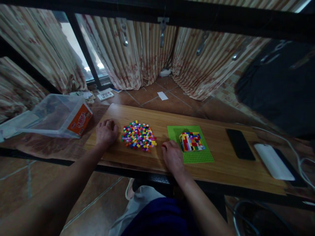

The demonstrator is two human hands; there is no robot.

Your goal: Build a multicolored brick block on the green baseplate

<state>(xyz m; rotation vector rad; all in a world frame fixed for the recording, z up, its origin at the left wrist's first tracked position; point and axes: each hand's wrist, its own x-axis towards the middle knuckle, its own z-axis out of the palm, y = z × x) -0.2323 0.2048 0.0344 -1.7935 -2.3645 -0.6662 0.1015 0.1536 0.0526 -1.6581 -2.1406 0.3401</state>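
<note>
Sitting just beside right fingers point(169, 143): brick build point(192, 142) on green baseplate point(197, 158).

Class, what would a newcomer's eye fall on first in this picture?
Probably the heap of multicoloured bricks on the wooden board, between the two hands. Next, the bright green baseplate beside the right hand, bearing a block of joined bricks.
</note>
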